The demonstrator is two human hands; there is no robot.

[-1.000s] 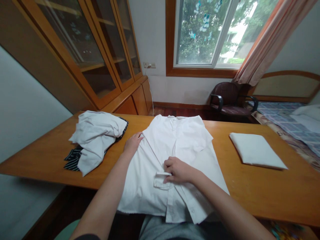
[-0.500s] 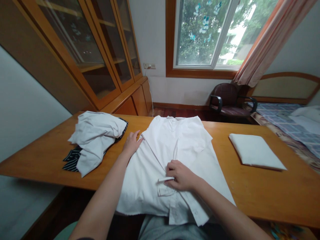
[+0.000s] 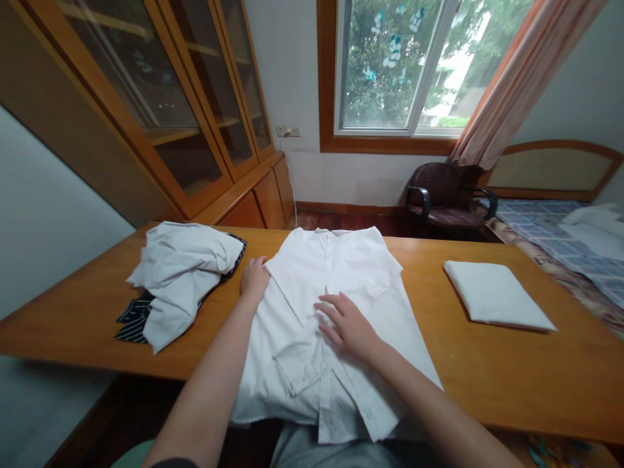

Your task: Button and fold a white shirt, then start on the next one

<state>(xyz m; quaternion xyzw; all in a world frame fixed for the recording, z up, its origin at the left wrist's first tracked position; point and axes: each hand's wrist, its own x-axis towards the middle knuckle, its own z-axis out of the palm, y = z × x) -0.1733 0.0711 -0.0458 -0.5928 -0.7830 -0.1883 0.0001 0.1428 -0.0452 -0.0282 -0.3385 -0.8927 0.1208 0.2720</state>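
Observation:
A white button shirt (image 3: 336, 260) lies spread face down or folded, I cannot tell which, with its hem over the table's near edge. A sleeve is folded diagonally across it, and its cuff (image 3: 299, 370) rests near the lower middle. My left hand (image 3: 254, 279) lies against the shirt's left edge, its fingers loosely out and partly hidden by the hand itself. Over the middle of the shirt, my right hand (image 3: 348, 325) is open with fingers apart, just above or touching the sleeve cloth.
The wooden table (image 3: 492, 370) carries a crumpled white garment (image 3: 182, 266) with black striped cloth (image 3: 134, 318) at left. A neatly folded white garment (image 3: 497, 294) lies at right. Beyond stand a glass-door cabinet (image 3: 234, 156), an armchair (image 3: 441, 195) and a bed (image 3: 560, 218).
My right hand has let go of the cuff and opened; the cuff now lies further left and flatter. My left hand has stayed by the shirt's left edge. The view has shifted slightly.

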